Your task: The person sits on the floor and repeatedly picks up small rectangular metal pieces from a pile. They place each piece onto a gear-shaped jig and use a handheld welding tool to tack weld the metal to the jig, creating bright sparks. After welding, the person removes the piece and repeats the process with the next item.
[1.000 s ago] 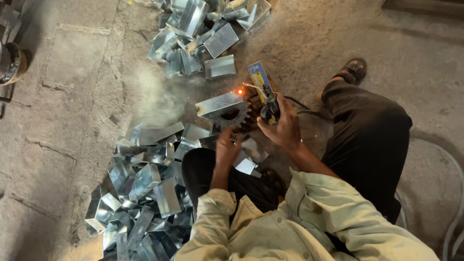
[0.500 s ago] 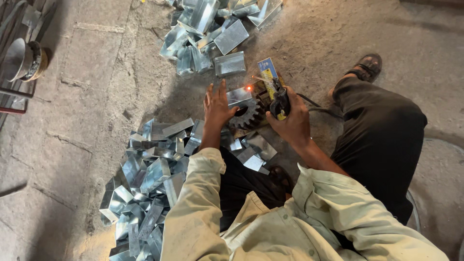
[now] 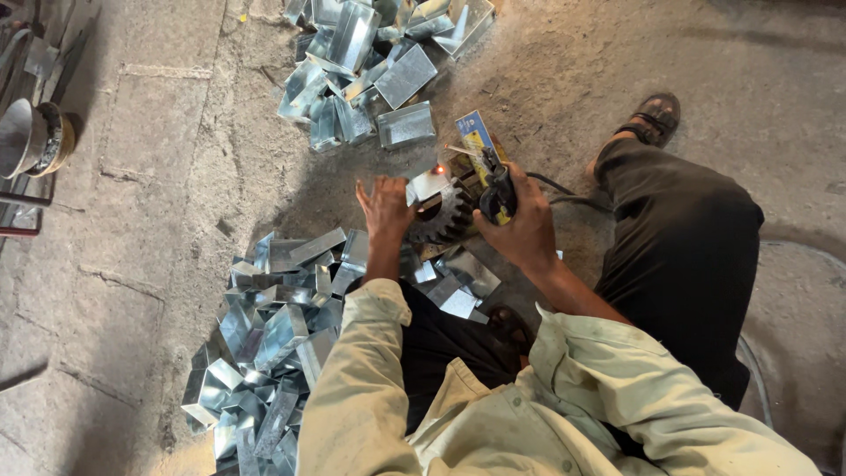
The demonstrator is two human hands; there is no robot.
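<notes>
Since the earlier frame, smoke is thinning out and the left hand (image 3: 385, 209) is sitting flatter on the work, while the glowing spot is staying at the same seam. That hand is pressing palm-down, fingers spread, on a small galvanised sheet-metal piece (image 3: 429, 184) lying on top of a dark toothed gear (image 3: 443, 218) that is serving as a rest on the concrete floor (image 3: 150, 176). Right hand (image 3: 520, 225) is wrapping closed around a black-and-yellow electrode holder (image 3: 495, 189), tip meeting the piece at an orange-red hot spot (image 3: 440, 170); a dark cable (image 3: 564, 189) is trailing off to the right. Handling judgement: the piece is looking thin, light and stiff, with folded flanges and likely sharp cut edges, slick zinc surface, and hot near the weld, so holding it by the flat face or the far flange away from the glow is looking safest; it is probably shifting easily unless pinned down. Appearance: shiny silver-grey, box-like fold, bright reflections. Matching folded pieces are lying in two heaps, one near pile (image 3: 264, 353) beside the left sleeve and one far pile (image 3: 370, 62) beyond the gear, with a few loose ones (image 3: 458, 282) just under the hands. A sandalled foot (image 3: 652, 119) is resting at upper right, and round metal vessels (image 3: 35, 141) are sitting at the left edge.
</notes>
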